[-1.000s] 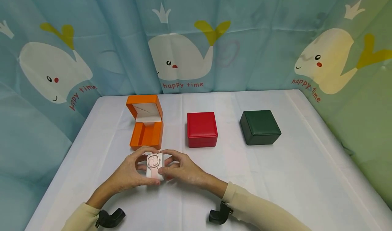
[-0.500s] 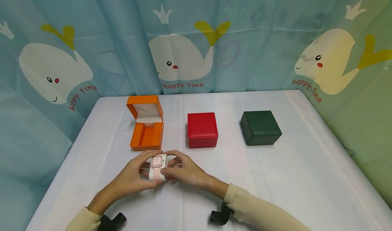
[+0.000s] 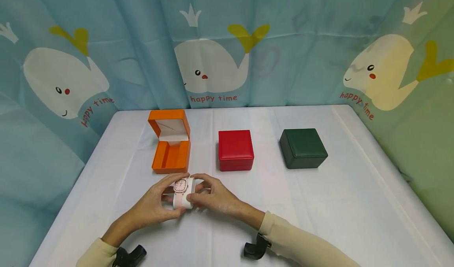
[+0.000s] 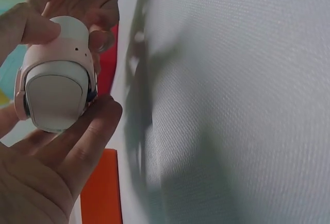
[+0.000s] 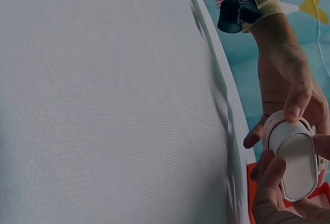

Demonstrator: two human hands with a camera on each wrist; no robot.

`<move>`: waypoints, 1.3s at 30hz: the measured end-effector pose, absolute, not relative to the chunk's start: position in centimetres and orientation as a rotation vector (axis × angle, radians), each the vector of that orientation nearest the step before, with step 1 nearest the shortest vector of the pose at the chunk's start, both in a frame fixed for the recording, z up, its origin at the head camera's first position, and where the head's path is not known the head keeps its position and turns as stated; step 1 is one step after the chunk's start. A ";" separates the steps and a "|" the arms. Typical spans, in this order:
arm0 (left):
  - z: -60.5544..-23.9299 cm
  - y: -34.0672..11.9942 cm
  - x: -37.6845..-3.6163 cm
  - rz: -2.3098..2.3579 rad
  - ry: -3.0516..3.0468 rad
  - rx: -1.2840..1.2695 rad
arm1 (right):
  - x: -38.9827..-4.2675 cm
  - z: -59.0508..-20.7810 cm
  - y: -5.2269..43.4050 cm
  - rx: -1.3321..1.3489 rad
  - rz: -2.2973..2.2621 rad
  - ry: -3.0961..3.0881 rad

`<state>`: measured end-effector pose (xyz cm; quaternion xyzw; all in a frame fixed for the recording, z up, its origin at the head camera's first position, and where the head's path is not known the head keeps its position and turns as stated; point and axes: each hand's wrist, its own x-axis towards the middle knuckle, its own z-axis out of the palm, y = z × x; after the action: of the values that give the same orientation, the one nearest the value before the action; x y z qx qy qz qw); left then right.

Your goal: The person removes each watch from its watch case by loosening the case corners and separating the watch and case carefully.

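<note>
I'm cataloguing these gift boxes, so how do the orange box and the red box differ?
The orange box stands open with its lid raised; the red box is closed. The orange box shows its interior and a white lid lining; the red box hides its inside. In the head view, the orange box is left of the red box. Both rest on the white-covered table.

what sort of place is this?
Probably a makeshift tabletop recording booth, judging by the white-covered table, the whale-print curtain hung behind it and along its sides, and the black devices worn near both wrists.
</note>
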<state>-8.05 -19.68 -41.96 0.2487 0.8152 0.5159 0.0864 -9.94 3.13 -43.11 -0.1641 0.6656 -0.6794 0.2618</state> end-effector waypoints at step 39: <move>-42.3 -19.2 -8.1 1.548 2.557 0.789 | -9.7 -43.2 3.9 -0.449 -1.885 1.776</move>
<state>-8.08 -19.25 -42.28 0.2550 0.8268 0.5007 0.0251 -9.73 3.85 -43.23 -0.1651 0.6536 -0.6937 0.2538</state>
